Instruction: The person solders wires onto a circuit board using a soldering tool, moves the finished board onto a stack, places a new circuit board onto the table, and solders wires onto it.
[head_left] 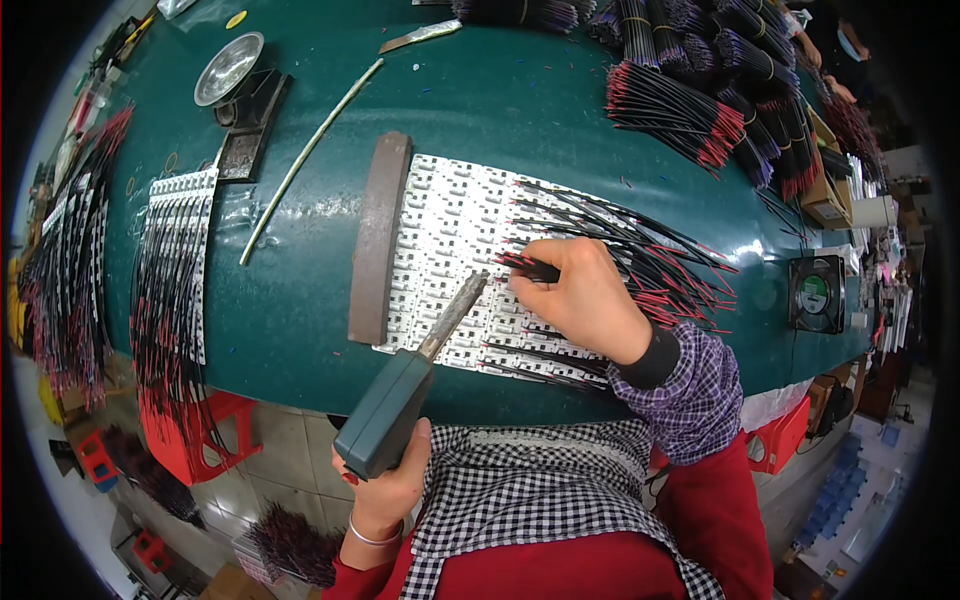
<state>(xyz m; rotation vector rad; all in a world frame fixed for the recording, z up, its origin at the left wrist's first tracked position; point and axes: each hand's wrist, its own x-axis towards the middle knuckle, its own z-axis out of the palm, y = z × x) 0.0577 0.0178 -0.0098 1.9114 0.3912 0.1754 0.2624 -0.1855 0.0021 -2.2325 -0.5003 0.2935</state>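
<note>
My left hand (392, 487) is closed round the grip of a dark green soldering gun (388, 408). Its long metal tip points up and right onto a white panel of small circuit boards (440, 215). Close to that tip, my right hand (580, 295) pinches several thin black wires with red ends (530, 266) over the middle of the panel. More black wires with red ends (680, 262) fan out to the right from the panel, partly under my right hand and wrist. A brown bar (380, 240) lies along the panel's left edge.
Wired panels (175, 260) hang over the table's left front edge. A metal dish on a stand (230, 70) and a pale thin rod (312, 160) lie behind them. Bundled wires (675, 110) pile up at the far right, near a small black fan (817, 294).
</note>
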